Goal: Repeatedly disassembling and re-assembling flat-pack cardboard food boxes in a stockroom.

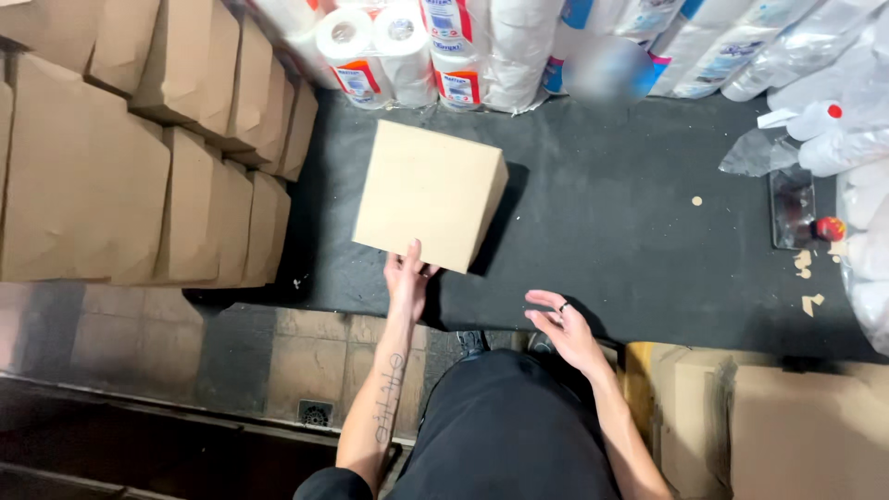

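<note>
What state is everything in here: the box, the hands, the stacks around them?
Cardboard box: closed, on the dark mat, left fingertips touching its near edge.
Left hand: open, reaching to the box.
Right hand: open, empty, touching nothing.
Stacked cartons: closed, piled at left.
Paper roll packs: wrapped, stacked behind.
Dark mat: flat, strewn with cardboard scraps.

Stacked plain brown cardboard boxes (pixel 139 139) fill the 9 to 11 o'clock side, edges butted together. White paper-towel rolls in clear wrap with red and blue labels (pixel 435 51) line the 12 o'clock edge. Clear plastic bottles with a red cap (pixel 833 130) sit at 2 o'clock, crumpled clear film beside them. Dark grey floor mat (pixel 630 231) covers the centre, tan cardboard scraps (pixel 807 278) scattered at 3 o'clock. Open brown cartons (pixel 787 426) at 4 to 5 o'clock. Worn brown tiles (pixel 139 343) with small floor drain (pixel 316 413) at 7 o'clock.
</note>
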